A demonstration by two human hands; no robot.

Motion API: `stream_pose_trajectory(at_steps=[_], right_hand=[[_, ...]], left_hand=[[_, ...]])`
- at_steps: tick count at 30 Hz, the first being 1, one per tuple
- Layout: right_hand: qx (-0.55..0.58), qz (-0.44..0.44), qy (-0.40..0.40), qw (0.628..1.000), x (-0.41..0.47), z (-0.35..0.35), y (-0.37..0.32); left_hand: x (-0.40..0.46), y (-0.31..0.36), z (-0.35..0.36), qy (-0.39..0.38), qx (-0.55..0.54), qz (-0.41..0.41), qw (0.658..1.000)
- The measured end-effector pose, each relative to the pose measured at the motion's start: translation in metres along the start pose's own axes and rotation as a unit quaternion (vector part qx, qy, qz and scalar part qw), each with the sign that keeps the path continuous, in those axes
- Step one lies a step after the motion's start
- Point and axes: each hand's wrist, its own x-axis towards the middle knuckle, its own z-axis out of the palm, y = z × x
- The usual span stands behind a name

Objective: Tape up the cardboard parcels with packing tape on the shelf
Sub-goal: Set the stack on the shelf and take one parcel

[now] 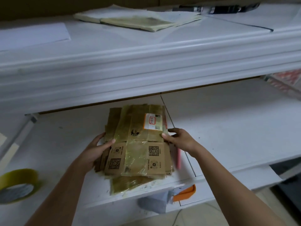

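So we've got both hands on the stack of flattened brown cardboard parcels wrapped in yellowish clear tape [138,144], one on each side. Our left hand [96,149] has its grip curled around the left edge with the thumb lying on top, and our right hand [177,139] pinches the right edge, thumb on top near the white label [153,122]. Neither grip is wide open; both have hold of the stack.

The thing the next move hangs on, we'd guess: the stack sits squarely between the two grips, long axis running away from us toward the back of the white lower shelf [228,119]. Both hands are about equally near, so either could let go.

The yellow-green roll of packing tape [17,185] is well off to the left of the left grip and nearer to us, so that hand looks the likelier one to fetch it. Just below the right grip there's a pink strip [178,159] against the stack's right edge, and nearer us an orange plastic tool [185,192] at the shelf front. Nothing lies between left grip and tape.

Farther off, above both grips, the white upper shelf [146,62] carries more flat taped pieces [138,22].
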Motion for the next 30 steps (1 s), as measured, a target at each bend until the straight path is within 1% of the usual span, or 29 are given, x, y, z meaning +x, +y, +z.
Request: stream_pose_trajectory(at_steps=[2,5,7,9,11,13,16,19,22,23,27,30], right_hand=[[-0.018,0.005,0.056,0.998,-0.001,-0.006,0.004],[-0.081,0.028,0.134,0.987,-0.001,-0.017,0.015],[-0.133,0.057,0.16,0.976,-0.001,-0.022,0.026],[-0.192,0.087,0.164,0.964,-0.005,-0.019,0.034],[-0.228,0.118,0.176,0.95,-0.009,-0.014,0.04],[-0.234,0.138,0.183,0.945,-0.013,-0.009,0.042],[-0.238,0.163,0.175,0.941,-0.016,-0.002,0.045],[-0.219,0.165,0.186,0.943,-0.016,-0.001,0.046],[-0.196,0.15,0.226,0.942,-0.012,-0.009,0.042],[-0.202,0.147,0.222,0.942,-0.011,-0.012,0.039],[-0.273,0.17,0.16,0.933,-0.015,-0.006,0.034],[-0.293,0.164,0.178,0.925,-0.019,0.0,0.04]], left_hand=[[0.003,0.0,-0.002,-0.004,0.003,0.001,1.0],[0.003,0.0,-0.003,-0.018,-0.009,0.0,1.0],[0.006,0.0,-0.006,-0.022,-0.019,-0.022,0.999],[0.009,0.001,-0.012,-0.046,-0.009,-0.031,0.998],[0.007,0.007,-0.013,-0.061,0.025,-0.032,0.997],[0.003,0.012,-0.015,-0.039,0.038,-0.016,0.998],[0.007,0.012,-0.026,0.001,0.03,-0.015,0.999],[0.006,0.011,-0.035,0.015,0.021,-0.017,1.0],[-0.002,0.012,-0.034,0.001,0.026,-0.017,1.0],[-0.003,0.011,-0.033,-0.002,0.026,-0.018,1.0],[-0.006,0.009,-0.032,-0.016,0.033,-0.018,0.999],[-0.011,0.013,-0.029,-0.04,0.012,-0.014,0.999]])
